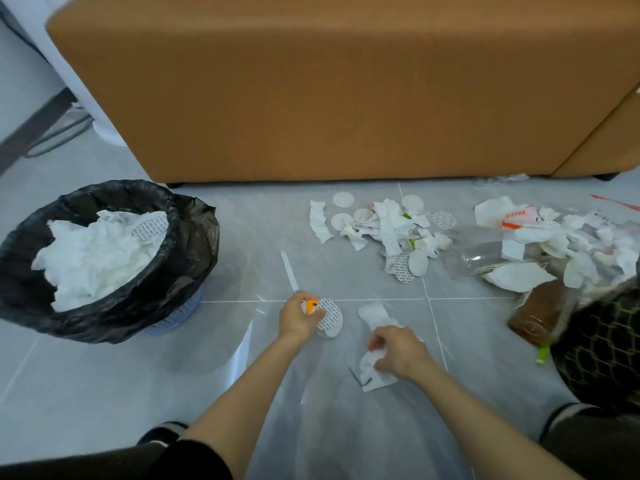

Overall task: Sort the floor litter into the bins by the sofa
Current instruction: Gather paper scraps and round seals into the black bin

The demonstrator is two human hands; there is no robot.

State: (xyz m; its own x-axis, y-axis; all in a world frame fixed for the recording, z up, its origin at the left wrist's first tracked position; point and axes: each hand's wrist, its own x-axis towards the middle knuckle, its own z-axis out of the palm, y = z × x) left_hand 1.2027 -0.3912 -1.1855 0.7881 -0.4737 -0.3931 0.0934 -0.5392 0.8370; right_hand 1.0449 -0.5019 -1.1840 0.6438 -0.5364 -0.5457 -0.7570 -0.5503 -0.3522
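My left hand (298, 318) grips a small orange and white scrap (310, 305) together with a round printed seal disc (330, 318), low over the floor. My right hand (398, 351) pinches a crumpled white tissue (374, 374) lying on the tiles. Another white tissue piece (375, 315) lies just beyond it. A bin (173, 271) lined with a black bag stands at the left, filled with white tissue and a seal disc. A heap of tissues and discs (388, 226) lies near the sofa.
The brown sofa (329, 91) fills the back. At the right lie a clear plastic bottle (474, 258), a brown jar (536, 311), more paper litter (571, 244) and a dark mesh bin (602, 351). A white paper strip (289, 270) lies mid-floor. My shoes show at the bottom.
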